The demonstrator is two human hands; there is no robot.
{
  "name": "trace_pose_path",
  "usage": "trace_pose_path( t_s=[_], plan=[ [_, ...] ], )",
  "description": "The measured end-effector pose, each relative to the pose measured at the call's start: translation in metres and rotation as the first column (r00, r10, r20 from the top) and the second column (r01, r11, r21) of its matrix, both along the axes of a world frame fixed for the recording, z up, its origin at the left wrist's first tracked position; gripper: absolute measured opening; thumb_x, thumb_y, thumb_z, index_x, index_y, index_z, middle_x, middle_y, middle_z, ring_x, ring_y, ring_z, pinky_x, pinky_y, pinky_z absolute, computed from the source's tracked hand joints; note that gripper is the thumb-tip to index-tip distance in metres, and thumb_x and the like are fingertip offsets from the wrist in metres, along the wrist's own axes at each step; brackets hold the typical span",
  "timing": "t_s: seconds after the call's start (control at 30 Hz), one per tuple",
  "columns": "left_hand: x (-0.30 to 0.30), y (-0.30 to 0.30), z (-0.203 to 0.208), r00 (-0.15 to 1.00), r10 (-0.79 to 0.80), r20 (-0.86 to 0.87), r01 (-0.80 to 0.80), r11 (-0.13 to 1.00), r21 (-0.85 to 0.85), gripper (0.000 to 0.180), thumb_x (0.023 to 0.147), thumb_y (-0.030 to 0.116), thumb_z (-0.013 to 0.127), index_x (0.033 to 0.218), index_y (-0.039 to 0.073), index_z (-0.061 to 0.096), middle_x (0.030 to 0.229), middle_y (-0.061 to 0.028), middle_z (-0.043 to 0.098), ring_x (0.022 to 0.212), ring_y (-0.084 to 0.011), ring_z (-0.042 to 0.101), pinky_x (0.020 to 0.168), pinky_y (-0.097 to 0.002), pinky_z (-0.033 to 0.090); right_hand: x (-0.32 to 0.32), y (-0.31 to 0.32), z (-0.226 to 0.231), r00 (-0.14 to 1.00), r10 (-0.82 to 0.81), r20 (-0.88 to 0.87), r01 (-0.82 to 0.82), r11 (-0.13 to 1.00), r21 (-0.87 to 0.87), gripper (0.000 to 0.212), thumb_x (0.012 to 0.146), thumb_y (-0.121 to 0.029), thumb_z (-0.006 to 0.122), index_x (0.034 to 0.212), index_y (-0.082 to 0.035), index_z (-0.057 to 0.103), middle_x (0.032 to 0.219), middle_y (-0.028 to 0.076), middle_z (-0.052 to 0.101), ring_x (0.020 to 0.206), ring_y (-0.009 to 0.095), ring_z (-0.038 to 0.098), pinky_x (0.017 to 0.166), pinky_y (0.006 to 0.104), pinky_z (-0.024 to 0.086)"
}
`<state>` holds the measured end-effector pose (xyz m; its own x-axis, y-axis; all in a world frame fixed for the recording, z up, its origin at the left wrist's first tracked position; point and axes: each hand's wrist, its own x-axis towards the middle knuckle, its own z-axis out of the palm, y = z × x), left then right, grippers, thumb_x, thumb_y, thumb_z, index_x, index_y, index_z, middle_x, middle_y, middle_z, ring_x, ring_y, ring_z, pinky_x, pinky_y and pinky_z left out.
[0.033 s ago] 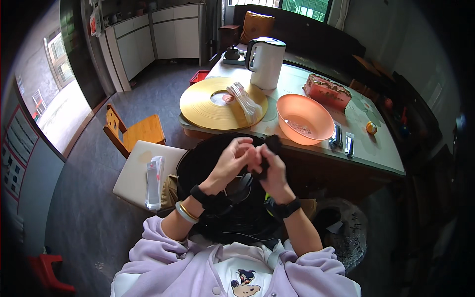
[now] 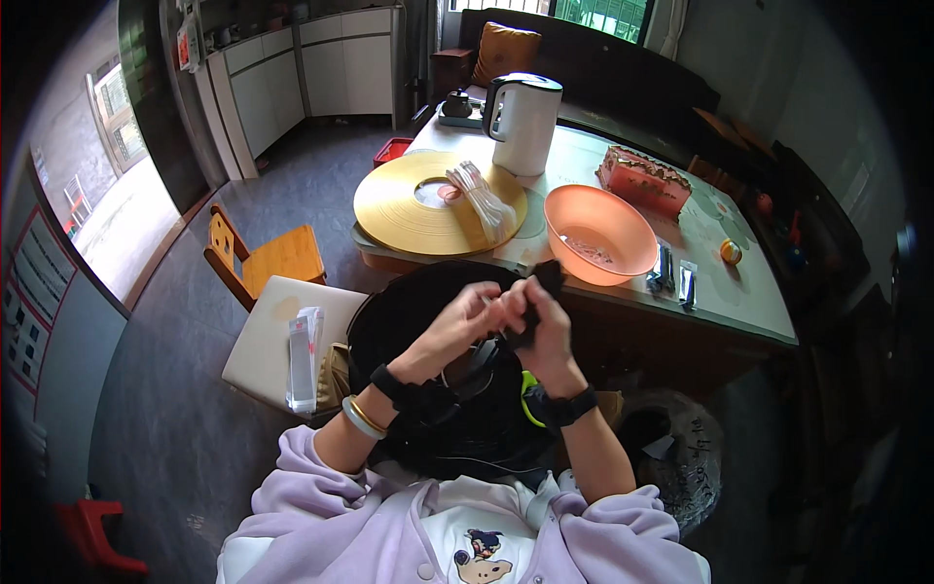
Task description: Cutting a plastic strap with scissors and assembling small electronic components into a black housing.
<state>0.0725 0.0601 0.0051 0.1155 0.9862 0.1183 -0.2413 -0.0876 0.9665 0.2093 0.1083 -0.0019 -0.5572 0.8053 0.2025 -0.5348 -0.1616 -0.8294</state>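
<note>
My right hand (image 2: 547, 336) is closed round a soft black bundle (image 2: 548, 278), its exact kind unclear; it sticks out above the fingers. My left hand (image 2: 467, 319) meets it from the left, fingers bent and pinched together at the right fingertips. Whatever the left fingers grip is too small or blurred to make out. Beneath both hands spreads a large black heap (image 2: 413, 292) over my lap, its material hard to tell. A bright green loop (image 2: 530, 401) shows beside my right wrist.
Ahead on the table (image 2: 749, 302) are a gold-coloured flat roll (image 2: 389, 204) with a bundle of white strips (image 2: 482, 204), an orange bowl (image 2: 603, 234), a white kettle (image 2: 527, 127) and a pink box (image 2: 644, 183). Plastic sleeves (image 2: 305, 360) lie on a pale stool (image 2: 268, 341) at left.
The black bundle has tilted and now shows as a longer shape above my right hand. Both hands have shifted slightly, and more of the green loop shows.
</note>
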Motion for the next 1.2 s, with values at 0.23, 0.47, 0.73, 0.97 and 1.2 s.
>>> trace_pose_path(
  t_s=[0.23, 0.47, 0.73, 0.97, 1.2],
  plan=[
    [-0.025, -0.017, -0.008, 0.841, -0.541, -0.021, 0.514, 0.809, -0.284, 0.025, 0.087, 0.012, 0.061, 0.102, -0.006, 0.061, 0.09, -0.0069, 0.063, 0.078, -0.0129, 0.063, 0.073, -0.024, 0.051, 0.048, 0.023, 0.038, 0.97, -0.139, -0.199, 0.119, 0.987, -0.108, 0.036, 0.096, -0.038, 0.038, 0.074, -0.01, 0.042, 0.054, -0.002, 0.033, 0.04, 0.007, 0.027, 0.038, 0.0225, 0.022],
    [-0.03, -0.027, 0.022, 0.849, -0.524, 0.066, 0.528, 0.84, -0.128, 0.021, 0.086, 0.01, 0.06, 0.101, -0.006, 0.064, 0.106, -0.0107, 0.061, 0.085, -0.0117, 0.061, 0.074, -0.0221, 0.048, 0.044, 0.03, 0.007, 0.881, -0.414, 0.23, 0.396, 0.91, 0.121, 0.034, 0.095, -0.038, 0.041, 0.077, -0.01, 0.046, 0.057, -0.002, 0.04, 0.041, 0.006, 0.031, 0.038, 0.0209, 0.023],
    [0.004, -0.005, 0.01, 0.971, 0.153, 0.184, -0.176, 0.977, 0.117, 0.018, 0.086, 0.01, 0.061, 0.098, -0.002, 0.067, 0.135, -0.0103, 0.039, 0.092, -0.0098, 0.058, 0.065, -0.0162, 0.045, -0.018, -0.032, 0.006, 0.981, -0.138, 0.138, 0.151, 0.984, -0.09, 0.036, 0.092, -0.043, 0.046, 0.083, -0.009, 0.052, 0.07, -0.002, 0.049, 0.059, 0.006, 0.042, 0.054, 0.0211, 0.034],
    [-0.003, -0.004, 0.001, 0.935, 0.014, 0.354, 0.02, 0.996, -0.091, 0.027, 0.087, 0.013, 0.061, 0.111, 0.0, 0.061, 0.114, -0.0061, 0.054, 0.089, -0.0071, 0.058, 0.06, -0.0155, 0.043, -0.007, -0.025, 0.0, 0.973, 0.136, 0.186, -0.131, 0.991, -0.036, 0.034, 0.092, -0.043, 0.047, 0.085, -0.01, 0.048, 0.069, -0.001, 0.048, 0.059, 0.011, 0.045, 0.055, 0.0239, 0.035],
    [-0.002, -0.022, -0.013, 0.942, -0.319, 0.106, 0.334, 0.922, -0.196, 0.031, 0.087, 0.016, 0.061, 0.114, 0.001, 0.056, 0.086, -0.0024, 0.063, 0.078, -0.0083, 0.061, 0.067, -0.0195, 0.048, 0.021, 0.004, 0.027, 0.973, 0.085, -0.213, -0.127, 0.973, -0.194, 0.041, 0.093, -0.047, 0.042, 0.07, -0.013, 0.04, 0.055, -0.003, 0.036, 0.05, 0.007, 0.037, 0.047, 0.0209, 0.03]
  ],
)
